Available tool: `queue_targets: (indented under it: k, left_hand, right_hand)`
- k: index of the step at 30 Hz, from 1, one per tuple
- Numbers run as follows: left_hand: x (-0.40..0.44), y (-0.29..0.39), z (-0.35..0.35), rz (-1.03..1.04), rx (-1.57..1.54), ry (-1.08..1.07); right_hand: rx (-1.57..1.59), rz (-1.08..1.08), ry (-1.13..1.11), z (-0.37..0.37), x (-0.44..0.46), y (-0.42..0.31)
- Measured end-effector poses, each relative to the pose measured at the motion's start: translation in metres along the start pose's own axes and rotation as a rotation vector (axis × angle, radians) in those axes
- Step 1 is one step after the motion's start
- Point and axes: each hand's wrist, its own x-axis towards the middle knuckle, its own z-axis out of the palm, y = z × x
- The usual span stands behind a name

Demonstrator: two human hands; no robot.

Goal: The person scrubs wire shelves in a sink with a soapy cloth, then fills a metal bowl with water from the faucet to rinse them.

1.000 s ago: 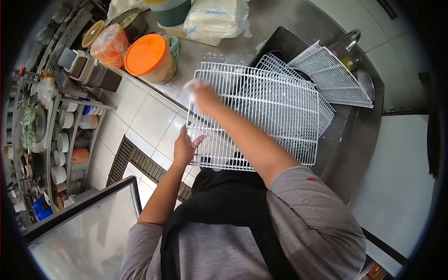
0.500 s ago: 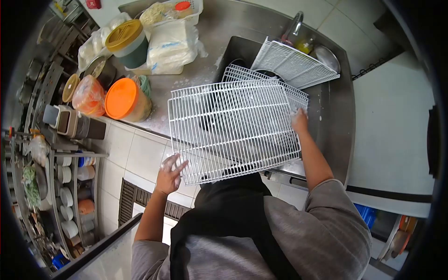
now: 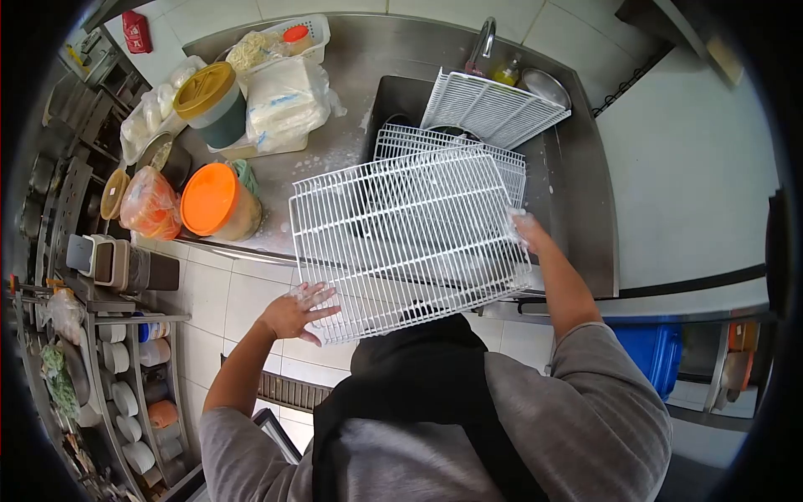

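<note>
A white wire rack lies tilted across the front edge of the steel sink, in front of my body. My left hand is at its lower left corner, fingers spread against the wires. At the rack's right edge is my right hand, with foam on its fingers, which are partly hidden at the wires. Beneath and behind, a second wire rack rests over the dark basin. Another white rack leans up at the back of the sink, below the faucet.
On the steel counter at left stand an orange-lidded tub, a yellow-lidded bucket, a plastic-wrapped stack and a white basket. Shelves with bowls line the far left. A white surface is at right.
My right hand has gone from the rack's upper left over to its right edge. My left hand's fingers have spread at the lower left corner. The camera view has shifted and turned.
</note>
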Motion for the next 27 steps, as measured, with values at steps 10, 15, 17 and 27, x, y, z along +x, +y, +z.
queue_targets:
  k: [10,15,17,27]
  left_hand:
    - [-0.004,0.025,-0.051,-0.052,-0.105,0.706]
    - [0.009,0.055,-0.128,0.144,-0.509,1.242]
    - [0.026,0.078,-0.158,0.01,-0.903,1.517]
    - [0.063,0.071,-0.198,-0.065,-1.0,1.401]
  right_hand:
    - [0.26,-0.025,-0.062,-0.06,-0.101,-0.077]
    - [0.766,0.004,-0.407,-0.105,-0.156,-0.103]
    - [0.704,-0.213,-0.131,-0.089,-0.17,-0.123]
    - [0.639,-0.726,0.485,-0.018,-0.066,-0.142]
